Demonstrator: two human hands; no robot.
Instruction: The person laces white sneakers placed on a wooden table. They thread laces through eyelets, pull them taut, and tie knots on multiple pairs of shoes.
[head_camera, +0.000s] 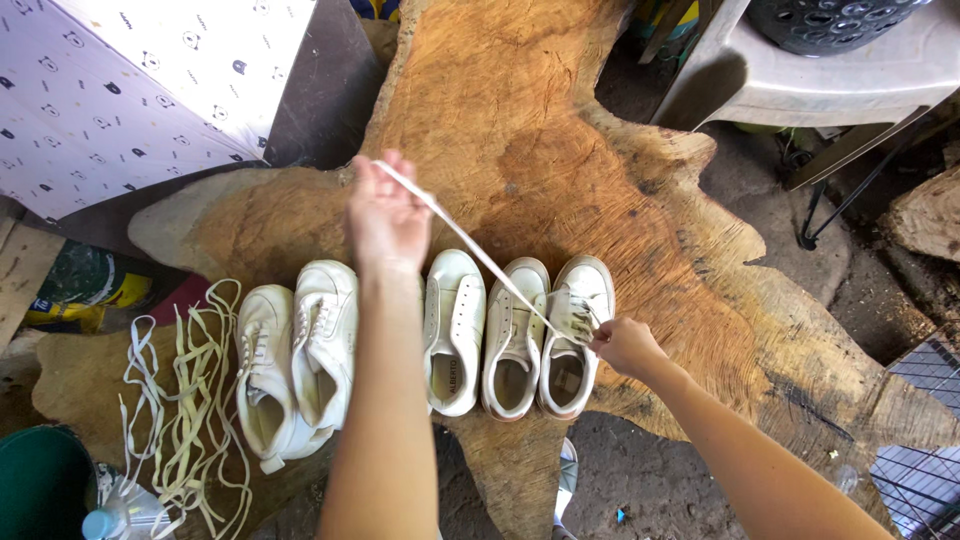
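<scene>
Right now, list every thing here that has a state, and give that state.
left hand: raised, pinching the far end of the lace.
right hand: closed on the lace at the rightmost shoe.
white lace: pulled taut between both hands.
rightmost shoe: partly laced, upright.
two middle shoes: unlaced, upright.
two left shoes: leaning together.
loose laces: piled, untied.

L hand (387, 215) pulled a white lace (470, 245) taut from the rightmost shoe (575, 330); R hand (625, 345) pinched it at that shoe. Loose laces (185, 400) lay far left of it on the wood tabletop (560, 130).
</scene>
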